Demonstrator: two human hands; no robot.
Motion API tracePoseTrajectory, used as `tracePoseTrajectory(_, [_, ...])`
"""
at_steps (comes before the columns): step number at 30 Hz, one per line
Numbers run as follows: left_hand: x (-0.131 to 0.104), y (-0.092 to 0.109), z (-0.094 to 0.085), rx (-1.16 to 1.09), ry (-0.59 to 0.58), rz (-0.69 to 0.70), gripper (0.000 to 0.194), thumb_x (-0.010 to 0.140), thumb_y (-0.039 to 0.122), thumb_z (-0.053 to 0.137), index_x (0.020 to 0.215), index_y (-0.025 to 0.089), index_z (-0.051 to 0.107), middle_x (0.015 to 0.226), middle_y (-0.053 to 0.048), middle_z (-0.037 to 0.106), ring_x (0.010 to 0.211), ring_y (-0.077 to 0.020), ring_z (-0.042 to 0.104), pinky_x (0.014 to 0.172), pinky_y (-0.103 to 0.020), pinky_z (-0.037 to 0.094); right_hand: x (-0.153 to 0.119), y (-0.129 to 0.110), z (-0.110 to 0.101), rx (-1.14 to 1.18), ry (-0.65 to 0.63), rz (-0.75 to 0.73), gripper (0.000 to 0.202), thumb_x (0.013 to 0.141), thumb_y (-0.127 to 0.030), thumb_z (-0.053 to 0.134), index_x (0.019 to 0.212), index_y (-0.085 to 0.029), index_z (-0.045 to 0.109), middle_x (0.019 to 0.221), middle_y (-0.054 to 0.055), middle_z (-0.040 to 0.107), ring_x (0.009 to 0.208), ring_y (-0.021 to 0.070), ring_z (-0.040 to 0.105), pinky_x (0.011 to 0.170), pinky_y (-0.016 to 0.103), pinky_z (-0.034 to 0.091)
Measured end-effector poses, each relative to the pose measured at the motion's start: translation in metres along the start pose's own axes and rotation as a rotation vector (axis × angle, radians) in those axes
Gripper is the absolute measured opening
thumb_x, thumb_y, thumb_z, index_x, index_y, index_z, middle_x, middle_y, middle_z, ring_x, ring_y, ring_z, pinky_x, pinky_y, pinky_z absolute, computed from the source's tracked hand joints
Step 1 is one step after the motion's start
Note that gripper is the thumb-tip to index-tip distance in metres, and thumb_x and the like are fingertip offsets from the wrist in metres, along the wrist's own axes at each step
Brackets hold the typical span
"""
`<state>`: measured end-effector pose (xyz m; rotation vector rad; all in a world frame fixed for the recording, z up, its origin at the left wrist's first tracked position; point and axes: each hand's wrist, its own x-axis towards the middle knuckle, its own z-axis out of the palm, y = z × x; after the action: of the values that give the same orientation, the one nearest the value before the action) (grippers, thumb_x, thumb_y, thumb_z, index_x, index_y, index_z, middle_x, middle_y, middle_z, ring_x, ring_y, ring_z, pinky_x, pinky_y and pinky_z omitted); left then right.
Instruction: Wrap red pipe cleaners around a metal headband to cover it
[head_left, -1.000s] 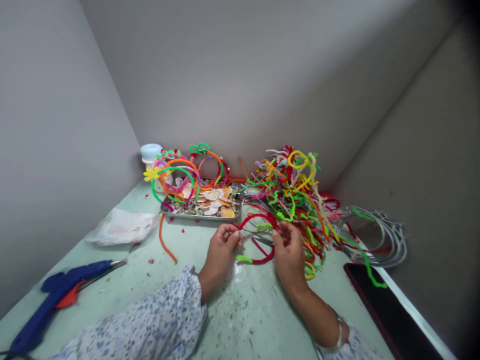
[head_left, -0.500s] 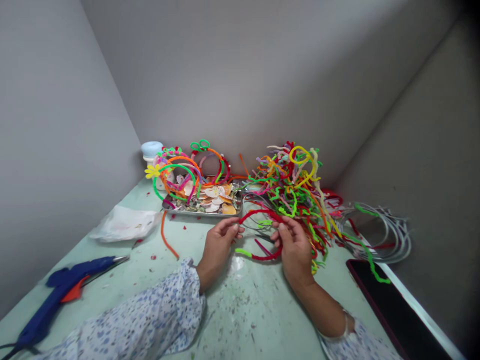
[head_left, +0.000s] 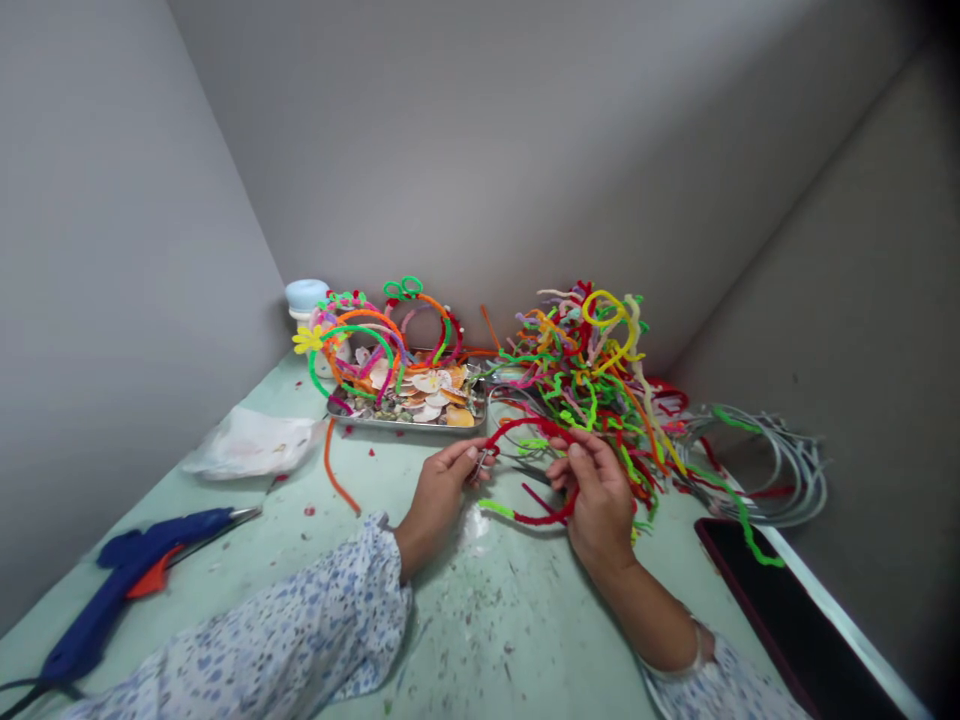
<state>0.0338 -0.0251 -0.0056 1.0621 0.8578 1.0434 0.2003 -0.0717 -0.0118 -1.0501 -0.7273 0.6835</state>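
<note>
A curved band wrapped in red fuzzy stem (head_left: pixel 529 424) is held up between both hands over the table. My left hand (head_left: pixel 448 490) pinches its left end, where a bit of bare wire shows at the fingertips. My right hand (head_left: pixel 598 495) closes on the red band at its right side. Below, the band curves back to a light green tip (head_left: pixel 496 510), with a short magenta piece beside it. Dark scissors (head_left: pixel 531 470) are partly visible behind the band, near my right fingers.
Behind stand a metal tray (head_left: pixel 420 428) of shells, colourful headbands (head_left: pixel 360 330) and a white bottle. A tangled heap of fuzzy stems (head_left: pixel 592 370) is right of it. Grey wire hoops (head_left: pixel 795 470) and a phone (head_left: pixel 780 610) lie right; a plastic bag (head_left: pixel 255 443) and blue glue gun (head_left: pixel 112 590) left.
Both hands have shifted slightly right with the red band. The bare wire end now shows at my left fingertips. The whole view has moved a little.
</note>
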Motion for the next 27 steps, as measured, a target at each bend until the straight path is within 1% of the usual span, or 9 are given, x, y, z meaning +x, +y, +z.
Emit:
tracePoseTrajectory(2, [0.0,-0.001,-0.001,-0.003,-0.01,-0.011,0.035,0.077,0.036,0.063,0.105,0.015,0.068,0.093,-0.009,0.069,0.068,-0.0124,0.06,0.064,-0.024,0.045,0.001,0.0,-0.001,0.025,0.007,0.022,0.027,0.081,-0.038,0.061,0.102,-0.02,0.058,0.09,0.004,0.068,0.056,0.0097,0.057,0.05,0.023,0.045])
tracePoseTrajectory(6, [0.0,0.0,-0.001,0.045,-0.041,-0.013,0.03,0.075,0.03,0.064,0.101,0.015,0.07,0.086,-0.006,0.069,0.066,-0.0113,0.058,0.064,-0.024,0.044,0.003,0.001,-0.001,0.067,0.018,0.047,0.027,0.08,-0.036,0.063,0.1,-0.02,0.057,0.088,0.004,0.067,0.056,0.0092,0.057,0.049,0.022,0.044])
tracePoseTrajectory(12, [-0.003,0.005,0.003,0.09,-0.056,-0.005,0.031,0.071,0.029,0.07,0.098,0.014,0.07,0.083,-0.006,0.069,0.066,-0.0113,0.057,0.063,-0.024,0.043,0.004,0.002,-0.001,0.078,0.02,0.057,0.026,0.08,-0.035,0.063,0.101,-0.02,0.058,0.091,0.004,0.067,0.057,0.0091,0.057,0.049,0.021,0.044])
tracePoseTrajectory(15, [-0.002,0.006,0.003,0.097,-0.064,-0.015,0.032,0.068,0.029,0.073,0.097,0.013,0.07,0.08,-0.006,0.069,0.066,-0.0113,0.057,0.063,-0.024,0.043,0.005,0.003,-0.002,0.082,0.018,0.061,0.027,0.08,-0.036,0.063,0.101,-0.02,0.058,0.091,0.004,0.067,0.057,0.0093,0.057,0.049,0.021,0.044])
tracePoseTrajectory(18, [0.002,0.005,0.0,0.071,-0.053,-0.007,0.035,0.068,0.029,0.074,0.099,0.013,0.069,0.083,-0.006,0.069,0.067,-0.0106,0.056,0.065,-0.024,0.043,0.005,0.003,-0.001,0.066,0.021,0.056,0.027,0.081,-0.036,0.062,0.102,-0.02,0.058,0.092,0.004,0.067,0.06,0.0104,0.059,0.05,0.022,0.044])
tracePoseTrajectory(23, [0.008,0.002,-0.004,-0.016,-0.036,0.007,0.036,0.07,0.03,0.073,0.103,0.015,0.069,0.086,-0.006,0.068,0.069,-0.0104,0.057,0.068,-0.025,0.044,0.004,0.005,0.0,0.055,0.032,0.065,0.029,0.081,-0.041,0.061,0.102,-0.021,0.06,0.092,0.005,0.068,0.067,0.0151,0.061,0.051,0.024,0.044])
tracePoseTrajectory(27, [0.007,0.002,-0.004,-0.053,-0.048,0.001,0.035,0.071,0.028,0.073,0.103,0.014,0.069,0.085,-0.006,0.068,0.07,-0.01,0.057,0.07,-0.025,0.044,0.005,0.003,0.0,0.136,0.043,0.076,0.029,0.082,-0.042,0.06,0.102,-0.021,0.062,0.087,0.003,0.068,0.063,0.0144,0.061,0.049,0.024,0.044])
